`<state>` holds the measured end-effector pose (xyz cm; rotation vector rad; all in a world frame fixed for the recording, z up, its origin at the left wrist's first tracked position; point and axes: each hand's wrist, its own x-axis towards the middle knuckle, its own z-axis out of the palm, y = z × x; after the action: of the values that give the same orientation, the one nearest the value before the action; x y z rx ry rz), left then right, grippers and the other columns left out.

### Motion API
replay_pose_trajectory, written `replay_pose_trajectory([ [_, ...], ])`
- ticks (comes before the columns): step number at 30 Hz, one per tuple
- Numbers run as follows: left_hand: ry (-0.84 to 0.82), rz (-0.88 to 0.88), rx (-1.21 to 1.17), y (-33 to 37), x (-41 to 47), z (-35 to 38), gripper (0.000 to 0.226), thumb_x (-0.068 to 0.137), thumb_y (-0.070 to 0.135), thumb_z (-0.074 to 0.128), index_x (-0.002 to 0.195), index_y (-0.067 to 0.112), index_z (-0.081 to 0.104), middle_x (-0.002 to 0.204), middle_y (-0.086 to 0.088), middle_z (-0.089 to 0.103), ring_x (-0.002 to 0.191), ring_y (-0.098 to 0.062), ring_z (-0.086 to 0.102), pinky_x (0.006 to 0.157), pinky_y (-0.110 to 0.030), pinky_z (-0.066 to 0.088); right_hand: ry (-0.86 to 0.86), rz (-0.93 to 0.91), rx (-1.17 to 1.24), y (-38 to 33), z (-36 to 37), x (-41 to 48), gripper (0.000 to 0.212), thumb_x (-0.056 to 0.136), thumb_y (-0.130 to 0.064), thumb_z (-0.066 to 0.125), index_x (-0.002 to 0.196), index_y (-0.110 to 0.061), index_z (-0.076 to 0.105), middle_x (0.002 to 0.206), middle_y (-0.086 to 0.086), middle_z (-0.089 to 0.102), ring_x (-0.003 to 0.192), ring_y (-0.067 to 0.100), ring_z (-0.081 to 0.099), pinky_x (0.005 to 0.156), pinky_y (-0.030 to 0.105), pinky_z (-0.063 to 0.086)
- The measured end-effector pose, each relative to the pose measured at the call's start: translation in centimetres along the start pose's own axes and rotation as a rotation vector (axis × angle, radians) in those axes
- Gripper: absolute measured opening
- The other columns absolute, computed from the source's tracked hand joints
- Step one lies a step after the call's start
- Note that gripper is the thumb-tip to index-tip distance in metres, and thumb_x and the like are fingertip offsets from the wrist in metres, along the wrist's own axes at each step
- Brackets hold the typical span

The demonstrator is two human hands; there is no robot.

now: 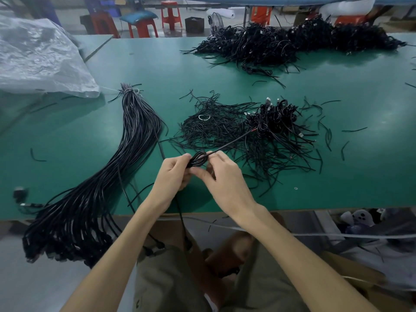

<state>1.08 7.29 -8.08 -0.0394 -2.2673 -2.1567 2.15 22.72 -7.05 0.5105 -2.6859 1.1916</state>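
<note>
Over the near middle of the green table (pixel 144 68), my left hand (pixel 173 174) grips a small coil of black cable (pixel 198 159). My right hand (pixel 221 176) pinches the same cable where its free end (pixel 238 139) sticks out straight toward the upper right, ending in a reddish tip. The cable's other part hangs from the coil down past the table edge to my lap. A long tied bundle of black cables (pixel 108 172) lies to the left and droops over the front edge.
A loose heap of short black ties (pixel 213 127) lies ahead, with coiled finished cables (pixel 276 115) to its right. A large pile of coiled cables (pixel 292 41) sits at the far right. A crumpled plastic bag (pixel 38 57) fills the far left. Red stools stand beyond the table.
</note>
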Motion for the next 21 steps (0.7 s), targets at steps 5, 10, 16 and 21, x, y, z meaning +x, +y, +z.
replay_pose_trajectory([
  [5, -0.016, -0.017, -0.002, 0.0, 0.1, -0.1, 0.047, 0.096, 0.038, 0.045, 0.05, 0.031, 0.039, 0.049, 0.012, 0.028, 0.042, -0.008, 0.02, 0.038, -0.017, 0.02, 0.022, 0.024, 0.183, -0.4, 0.9, -0.2, 0.021, 0.102, -0.03, 0.06, 0.109, -0.012, 0.068, 0.099, -0.003, 0.058, 0.091, 0.012, 0.057, 0.085, 0.032, 0.049],
  [10, 0.008, -0.036, 0.002, 0.0, 0.2, -0.1, 0.053, 0.105, 0.033, 0.042, 0.052, 0.031, 0.037, 0.051, 0.011, 0.028, 0.042, -0.008, 0.02, 0.038, -0.017, 0.02, 0.07, -0.009, 0.239, -0.5, 1.3, -0.3, 0.019, 0.103, -0.025, 0.059, 0.094, -0.011, 0.068, 0.089, -0.005, 0.057, 0.08, 0.01, 0.056, 0.074, 0.031, 0.05],
  [16, 0.065, -0.014, 0.035, 0.1, 0.2, 0.1, 0.053, 0.109, 0.028, 0.038, 0.057, 0.029, 0.03, 0.053, 0.008, 0.024, 0.043, -0.01, 0.018, 0.039, -0.021, 0.021, 0.143, -0.082, 0.193, -1.1, 1.6, -0.1, 0.023, 0.104, -0.024, 0.056, 0.087, -0.011, 0.064, 0.087, -0.005, 0.052, 0.073, 0.013, 0.051, 0.069, 0.034, 0.047],
  [21, 0.021, -0.122, 0.048, 0.8, 0.5, -0.8, 0.051, 0.108, 0.031, 0.04, 0.057, 0.026, 0.036, 0.054, 0.006, 0.026, 0.046, -0.014, 0.019, 0.042, -0.023, 0.018, 0.105, -0.108, 0.132, -1.8, 1.2, 0.4, 0.024, 0.104, -0.023, 0.056, 0.085, -0.01, 0.061, 0.085, -0.005, 0.049, 0.07, 0.013, 0.048, 0.068, 0.034, 0.045],
])
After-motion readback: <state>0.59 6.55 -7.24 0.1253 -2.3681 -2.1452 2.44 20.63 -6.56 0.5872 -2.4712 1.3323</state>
